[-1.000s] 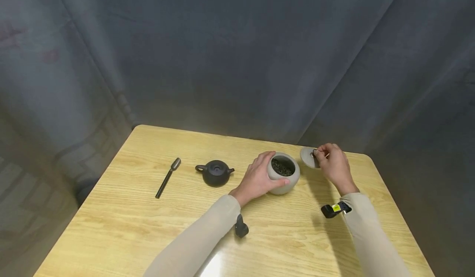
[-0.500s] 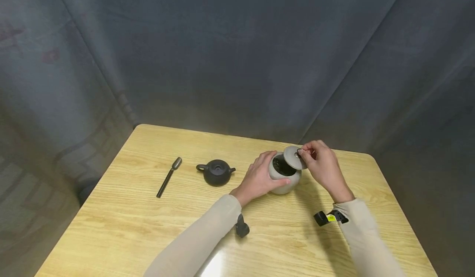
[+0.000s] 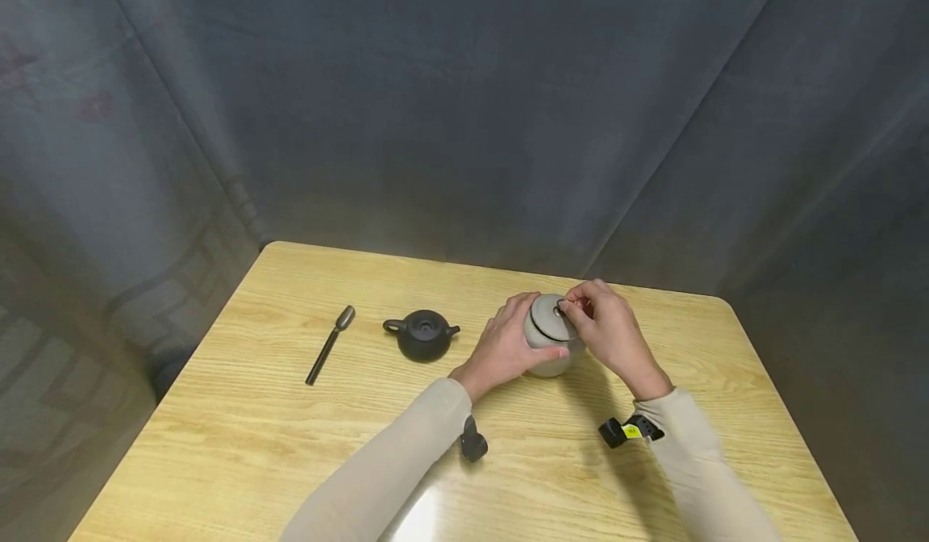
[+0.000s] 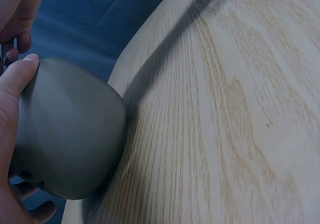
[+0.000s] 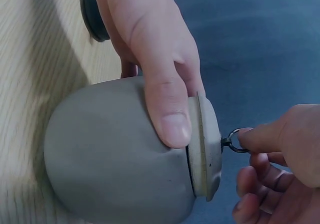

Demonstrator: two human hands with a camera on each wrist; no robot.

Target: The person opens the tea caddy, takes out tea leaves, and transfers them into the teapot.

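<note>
A round grey tea jar (image 5: 115,149) stands on the wooden table, right of centre in the head view. My left hand (image 3: 506,342) grips it from the left, thumb across the front near the rim. Over the mouth sits the grey lid (image 3: 548,316), slightly tilted; in the right wrist view part of its inner collar shows above the jar's rim. My right hand (image 3: 608,324) pinches the small dark ring (image 5: 235,140) on top of the lid between thumb and finger. The tea leaves inside are hidden by the lid.
Left of the jar is a small black teapot (image 3: 424,336) with its spout toward my left hand. Farther left lies a tea scoop (image 3: 331,345) with a dark handle. Dark grey curtains (image 3: 435,122) hang behind the table (image 3: 290,461) and at its sides.
My right hand has brought the lid leftward from beside the jar to over its mouth, covering the tea leaves. The left hand has kept its grip on the jar.
</note>
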